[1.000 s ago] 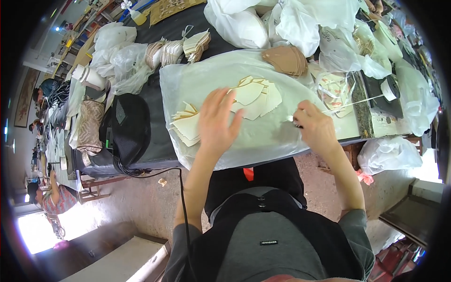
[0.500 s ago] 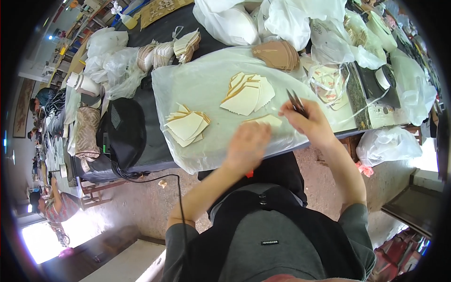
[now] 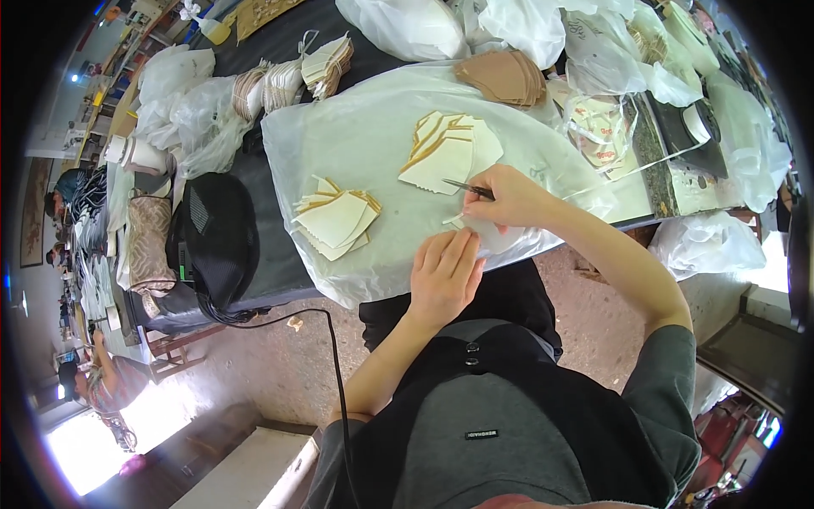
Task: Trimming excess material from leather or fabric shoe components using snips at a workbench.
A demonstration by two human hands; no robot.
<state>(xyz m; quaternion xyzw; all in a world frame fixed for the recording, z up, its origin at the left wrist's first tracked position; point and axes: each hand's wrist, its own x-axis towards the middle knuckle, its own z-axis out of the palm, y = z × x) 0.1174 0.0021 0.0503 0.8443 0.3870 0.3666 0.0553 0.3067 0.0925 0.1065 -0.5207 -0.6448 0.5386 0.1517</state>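
White cut piece (image 3: pixel 487 232) – partly covered, so its outline is hard to judge – lies on a cloudy plastic sheet (image 3: pixel 326 157) over a dark table (image 3: pixel 280 271), above a bare workshop floor (image 3: pixel 280 356). It sits between the hands: the left (image 3: pixel 445 276) touches its edge, fingers extended; the right (image 3: pixel 502 199) curls around dark snips (image 3: pixel 471 187).

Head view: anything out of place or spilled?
A pale scrap lies on the floor, seen below the black cable; it looks stray, since the fanned white pieces are on the table. No spill stands out.
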